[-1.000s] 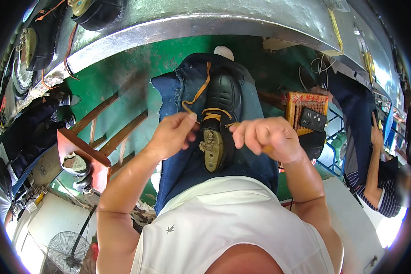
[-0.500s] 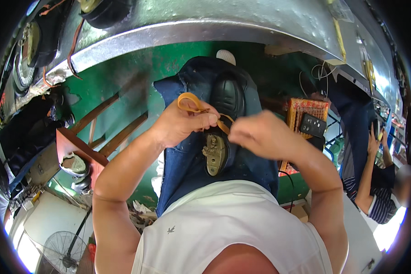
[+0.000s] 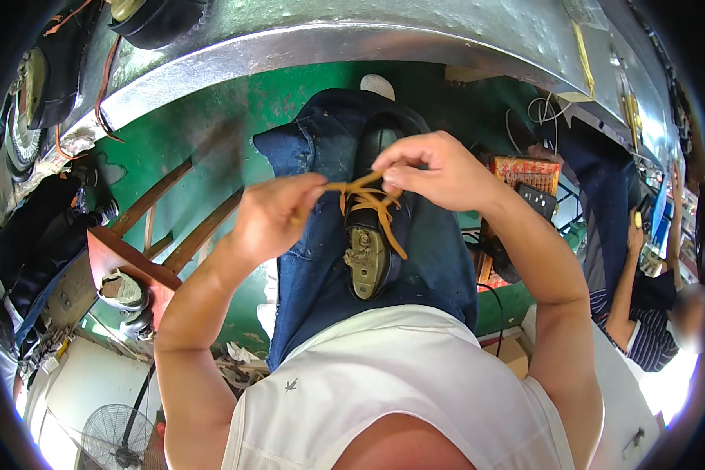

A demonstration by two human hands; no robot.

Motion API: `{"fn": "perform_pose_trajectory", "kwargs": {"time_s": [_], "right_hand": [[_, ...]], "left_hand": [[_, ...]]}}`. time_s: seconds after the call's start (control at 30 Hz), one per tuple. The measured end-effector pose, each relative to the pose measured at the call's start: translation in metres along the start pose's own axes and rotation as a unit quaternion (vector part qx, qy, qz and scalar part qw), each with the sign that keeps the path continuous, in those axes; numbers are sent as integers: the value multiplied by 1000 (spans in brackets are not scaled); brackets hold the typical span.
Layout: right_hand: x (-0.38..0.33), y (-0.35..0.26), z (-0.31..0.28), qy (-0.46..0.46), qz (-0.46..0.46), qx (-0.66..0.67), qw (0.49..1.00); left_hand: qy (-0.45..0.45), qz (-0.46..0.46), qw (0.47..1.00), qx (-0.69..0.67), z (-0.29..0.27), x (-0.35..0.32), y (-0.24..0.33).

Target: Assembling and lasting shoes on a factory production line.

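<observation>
A black leather shoe (image 3: pixel 376 141) on a worn shoe last (image 3: pixel 366 266) lies lengthwise over my lap, on a dark blue cloth (image 3: pixel 305 298). The last's metal-looking, brownish-green heel end points toward me. A tan strap (image 3: pixel 374 207) crosses over the shoe in several turns, one loose end hanging toward the last's heel. On the left, my left hand (image 3: pixel 270 213) is closed, pinching one part of the strap and drawing it sideways. Over the shoe, my right hand (image 3: pixel 439 172) pinches another part between thumb and fingers. The crossing of the strap sits between both hands.
A metal-topped workbench (image 3: pixel 274 51) curves across the far side, with black shoes (image 3: pixel 160 23) at its left. On the right, a slatted stool (image 3: pixel 517 168) bears a black device (image 3: pixel 536 200). A red wooden piece (image 3: pixel 133 254), a fan (image 3: pixel 121 439) and a co-worker (image 3: pixel 650 317) are around.
My right hand was blurred, right of the shoe; it has moved up and over it. The strap's loop at my left hand is gone, and the strap now crosses tautly between my hands.
</observation>
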State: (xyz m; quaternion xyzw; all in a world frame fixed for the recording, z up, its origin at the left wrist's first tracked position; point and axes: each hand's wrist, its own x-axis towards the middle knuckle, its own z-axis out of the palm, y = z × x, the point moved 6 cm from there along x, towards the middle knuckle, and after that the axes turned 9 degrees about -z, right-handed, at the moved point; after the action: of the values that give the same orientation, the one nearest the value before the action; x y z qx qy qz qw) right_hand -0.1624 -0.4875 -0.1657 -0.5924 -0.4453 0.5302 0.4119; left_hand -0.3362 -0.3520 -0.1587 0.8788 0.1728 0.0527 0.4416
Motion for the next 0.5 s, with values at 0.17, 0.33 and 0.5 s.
{"fn": "perform_pose_trajectory", "kwargs": {"time_s": [0.17, 0.33, 0.5], "right_hand": [[-10, -3, 2, 37, 34, 245, 968], [-3, -16, 4, 27, 16, 276, 961], [-37, -28, -12, -95, -24, 71, 993]], "left_hand": [[97, -100, 980, 142, -30, -30, 3], [-43, 35, 995, 82, 18, -8, 20], [-150, -299, 914, -228, 5, -10, -34]]}}
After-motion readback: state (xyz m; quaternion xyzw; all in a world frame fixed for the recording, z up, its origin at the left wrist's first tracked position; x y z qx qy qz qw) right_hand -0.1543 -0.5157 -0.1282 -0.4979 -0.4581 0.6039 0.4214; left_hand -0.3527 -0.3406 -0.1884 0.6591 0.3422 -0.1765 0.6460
